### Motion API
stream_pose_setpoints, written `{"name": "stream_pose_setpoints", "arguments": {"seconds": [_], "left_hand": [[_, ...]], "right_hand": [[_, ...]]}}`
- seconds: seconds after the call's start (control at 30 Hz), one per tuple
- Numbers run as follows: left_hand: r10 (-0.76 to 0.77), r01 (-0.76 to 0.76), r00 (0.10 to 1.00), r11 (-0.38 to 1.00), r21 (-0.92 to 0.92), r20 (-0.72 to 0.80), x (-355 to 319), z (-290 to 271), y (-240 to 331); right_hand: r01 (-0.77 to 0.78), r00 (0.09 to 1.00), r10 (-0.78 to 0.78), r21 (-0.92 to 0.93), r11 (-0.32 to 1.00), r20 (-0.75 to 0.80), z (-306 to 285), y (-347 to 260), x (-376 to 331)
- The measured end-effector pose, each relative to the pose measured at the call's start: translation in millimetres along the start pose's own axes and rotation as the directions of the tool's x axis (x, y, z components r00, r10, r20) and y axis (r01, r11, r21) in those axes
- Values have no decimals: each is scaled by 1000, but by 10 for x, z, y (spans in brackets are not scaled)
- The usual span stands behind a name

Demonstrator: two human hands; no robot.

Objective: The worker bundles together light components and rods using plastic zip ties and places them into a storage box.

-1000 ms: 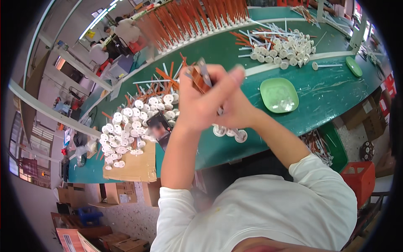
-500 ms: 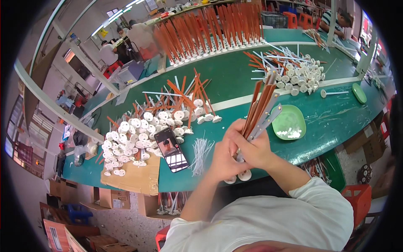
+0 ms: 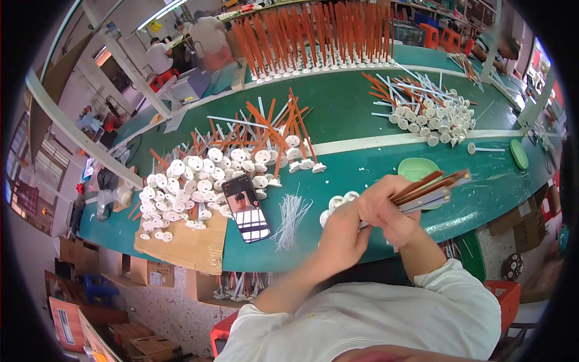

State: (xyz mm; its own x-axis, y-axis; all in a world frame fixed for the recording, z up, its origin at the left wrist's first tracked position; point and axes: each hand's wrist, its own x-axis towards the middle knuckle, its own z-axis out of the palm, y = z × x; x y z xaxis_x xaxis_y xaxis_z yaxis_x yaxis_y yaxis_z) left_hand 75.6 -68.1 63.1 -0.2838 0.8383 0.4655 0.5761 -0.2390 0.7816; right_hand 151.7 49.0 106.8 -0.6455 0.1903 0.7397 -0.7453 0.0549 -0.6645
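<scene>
A left hand (image 3: 344, 237) and right hand (image 3: 400, 225) curl closed around a bundle of strips (image 3: 424, 198) above a green table (image 3: 482, 196). A phone (image 3: 247, 212) lies beside white strings (image 3: 292, 221).

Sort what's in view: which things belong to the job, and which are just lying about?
In the job, likely: held strip bundle; matching left pile; matching right pile; standing strip row; possibly white strands and nearer green dish.
Lying about, apparently: phone; red stools.

Right of centre, the left grip (image 3: 341, 238) and right grip (image 3: 395, 211) are clasping strips (image 3: 424, 194). Left of centre, a phone (image 3: 246, 211) is lying.
</scene>
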Motion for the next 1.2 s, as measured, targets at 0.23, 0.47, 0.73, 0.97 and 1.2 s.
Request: {"name": "stream_pose_setpoints", "arguments": {"seconds": [0.23,0.47,0.73,0.97,1.2], "left_hand": [[17,-19,974,1000,5,224,-69,-96,31],[77,28,891,975,-222,448,-97,-133,23],[-43,216,930,867,-450,364,-372,75,-3],[-209,236,971,757,-610,118,-573,64,-17],[-369,193,929,521,-832,-16,-1086,-285,-46]], "right_hand": [[-151,968,202,302,941,-148,39,-217,-39],[-118,993,115,291,949,28,16,-249,-5],[-227,968,252,408,884,-7,61,-48,-147],[-258,959,281,297,919,-37,291,216,-97],[-482,876,481,36,876,31,197,483,100]]}}
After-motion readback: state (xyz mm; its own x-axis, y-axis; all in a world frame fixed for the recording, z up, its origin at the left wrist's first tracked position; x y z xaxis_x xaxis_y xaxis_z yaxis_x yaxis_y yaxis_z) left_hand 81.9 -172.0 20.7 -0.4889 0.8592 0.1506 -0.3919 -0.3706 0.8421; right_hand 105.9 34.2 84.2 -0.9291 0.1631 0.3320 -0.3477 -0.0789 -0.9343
